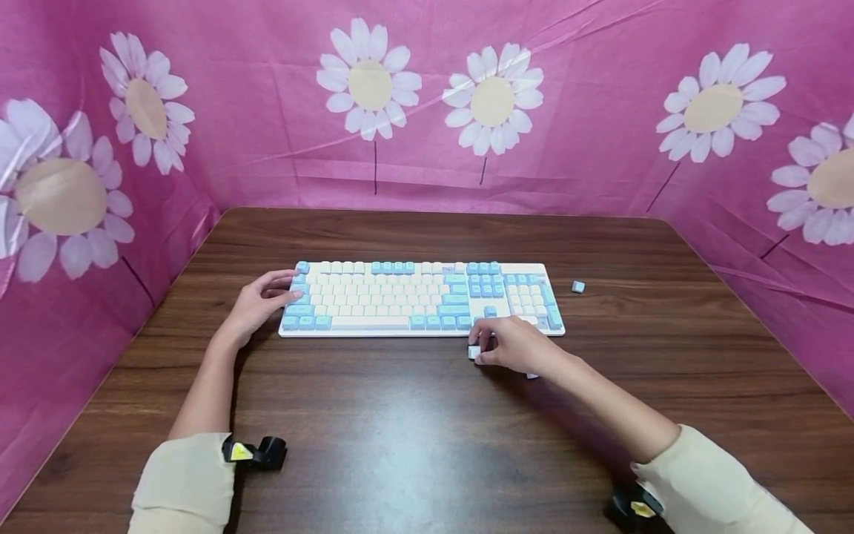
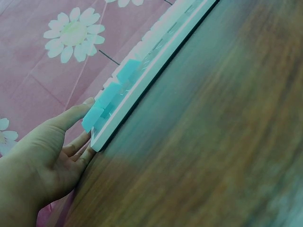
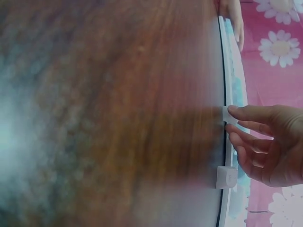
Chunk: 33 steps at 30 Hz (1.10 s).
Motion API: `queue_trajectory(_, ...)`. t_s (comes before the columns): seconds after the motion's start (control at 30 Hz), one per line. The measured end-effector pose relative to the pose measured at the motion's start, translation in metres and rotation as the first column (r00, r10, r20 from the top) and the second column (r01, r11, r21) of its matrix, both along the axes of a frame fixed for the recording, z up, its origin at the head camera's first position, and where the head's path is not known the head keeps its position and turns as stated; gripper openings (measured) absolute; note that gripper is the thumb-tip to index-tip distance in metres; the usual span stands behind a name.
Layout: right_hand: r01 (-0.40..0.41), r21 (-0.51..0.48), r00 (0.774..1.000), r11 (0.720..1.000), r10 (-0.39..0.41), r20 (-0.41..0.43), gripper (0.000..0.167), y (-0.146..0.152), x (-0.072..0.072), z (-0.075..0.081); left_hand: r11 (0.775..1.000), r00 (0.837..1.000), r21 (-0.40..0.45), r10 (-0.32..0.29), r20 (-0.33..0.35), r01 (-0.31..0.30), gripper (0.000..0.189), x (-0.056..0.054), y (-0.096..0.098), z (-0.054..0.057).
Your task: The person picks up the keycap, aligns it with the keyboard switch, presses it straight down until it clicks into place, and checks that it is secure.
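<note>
A white and light-blue keyboard (image 1: 373, 323) lies on the wooden table. At its left end, my left hand (image 1: 256, 304) grips the edge; in the left wrist view the thumb lies along the blue keys (image 2: 105, 98) while other fingers sit at the side of the case. Just in front of the keyboard's right part, my right hand (image 1: 510, 345) pinches a white keycap (image 1: 474, 352) between thumb and fingers. Another white keycap (image 3: 227, 178) stands on the table near that hand, mostly hidden under the wrist in the head view.
A light-blue keycap (image 1: 578, 286) lies on the table (image 1: 400, 445) to the right of the keyboard. Behind the table hangs a pink cloth (image 1: 267, 111) printed with daisies. A black strap device (image 1: 256, 452) is worn at the left sleeve.
</note>
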State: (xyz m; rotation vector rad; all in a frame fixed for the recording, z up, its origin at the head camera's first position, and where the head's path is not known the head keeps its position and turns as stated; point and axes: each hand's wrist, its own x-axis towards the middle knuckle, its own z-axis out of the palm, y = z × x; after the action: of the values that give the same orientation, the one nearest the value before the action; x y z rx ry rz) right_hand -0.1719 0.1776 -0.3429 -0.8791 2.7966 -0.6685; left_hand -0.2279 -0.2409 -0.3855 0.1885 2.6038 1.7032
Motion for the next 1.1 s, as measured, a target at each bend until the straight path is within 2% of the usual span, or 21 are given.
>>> queue_trajectory(0.2, 0.001, 0.007, 1.000, 1.000, -0.002, 0.018, 0.018, -0.0010, 0.0004, -0.0006, 1.000, 1.000, -0.007, -0.005, 0.010, 0.005, 0.056, 0.0004, -0.0005, 0.0002)
queue_trajectory(1.1, 0.000, 0.043, 1.000, 0.999, 0.000, -0.001, 0.017, -0.0039, -0.0003, -0.0014, 1.000, 1.000, -0.009, -0.004, 0.021, 0.004, 0.057, 0.0017, -0.0003, 0.0031)
